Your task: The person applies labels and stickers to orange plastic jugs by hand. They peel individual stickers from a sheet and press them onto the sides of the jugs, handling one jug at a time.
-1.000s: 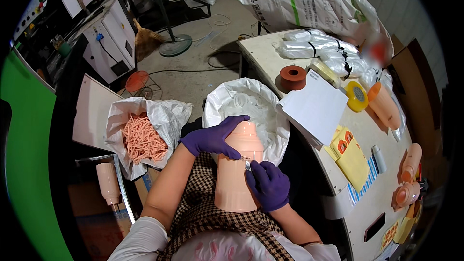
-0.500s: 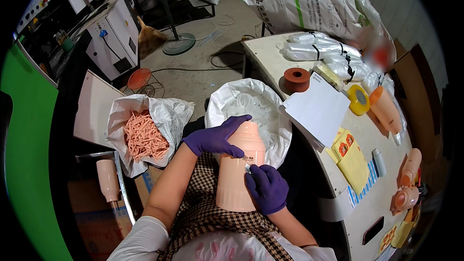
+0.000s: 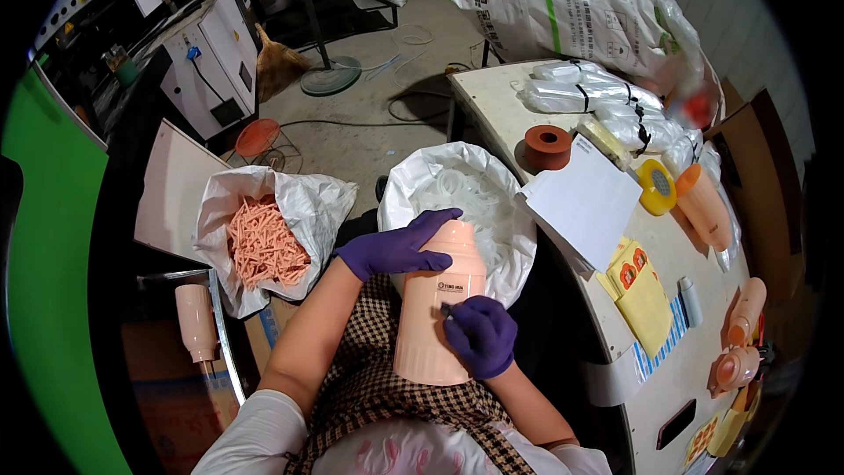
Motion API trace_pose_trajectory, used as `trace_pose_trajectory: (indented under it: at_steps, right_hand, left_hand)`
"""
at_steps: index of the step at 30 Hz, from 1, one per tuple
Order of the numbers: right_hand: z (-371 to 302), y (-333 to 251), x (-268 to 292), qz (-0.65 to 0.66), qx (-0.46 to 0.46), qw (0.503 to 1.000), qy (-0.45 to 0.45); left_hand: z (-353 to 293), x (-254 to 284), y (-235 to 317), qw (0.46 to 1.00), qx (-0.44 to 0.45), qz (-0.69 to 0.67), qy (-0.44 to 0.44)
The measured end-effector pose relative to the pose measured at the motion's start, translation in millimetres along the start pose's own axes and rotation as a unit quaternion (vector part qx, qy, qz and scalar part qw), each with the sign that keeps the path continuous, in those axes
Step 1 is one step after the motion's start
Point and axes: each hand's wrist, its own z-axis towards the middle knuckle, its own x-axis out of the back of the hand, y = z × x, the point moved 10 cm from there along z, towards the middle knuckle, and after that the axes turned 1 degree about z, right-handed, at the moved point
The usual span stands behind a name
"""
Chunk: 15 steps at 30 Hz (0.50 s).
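Observation:
A peach plastic flask body (image 3: 432, 332) stands tilted on my lap, its narrower neck end pointing away from me. My left hand (image 3: 396, 246), in a purple glove, is closed round its shoulder, thumb side on the front. Dark printing marks the upper front of the flask. Just below that print, my right hand (image 3: 482, 336), also gloved in purple, pinches a small dark-tipped piece (image 3: 447, 309) against or close to the wall; its kind cannot be made out. Behind the flask sits a white sack (image 3: 397, 185) holding translucent plastic rings (image 3: 453, 189).
To the left, another white sack (image 3: 330, 202) holds thin peach plastic pieces (image 3: 264, 242); a peach flask (image 3: 195, 321) lies nearby. The table (image 3: 492, 105) at right bears a brown tape roll (image 3: 547, 148), papers (image 3: 585, 198), yellow tape (image 3: 655, 186), peach parts (image 3: 702, 202) and a phone (image 3: 676, 425).
My right hand has shifted slightly down and left, turning so the print on the flask shows fully. The left hand keeps its hold. The whole view has shifted a little.

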Motion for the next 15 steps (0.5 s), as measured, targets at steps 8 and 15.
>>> trace_pose_trajectory:
  at_steps: [8, 15]
  right_hand:
    - [-2, -13, 10, 0.062, 0.074, 0.995, -0.036]
    - [12, 21, 146, -0.280, 0.044, 0.955, 0.083]
  left_hand:
    - [0, -5, 10, 1.000, 0.011, -0.009, -0.007]
    - [-31, 19, 14, 0.999, 0.002, -0.008, -0.050]
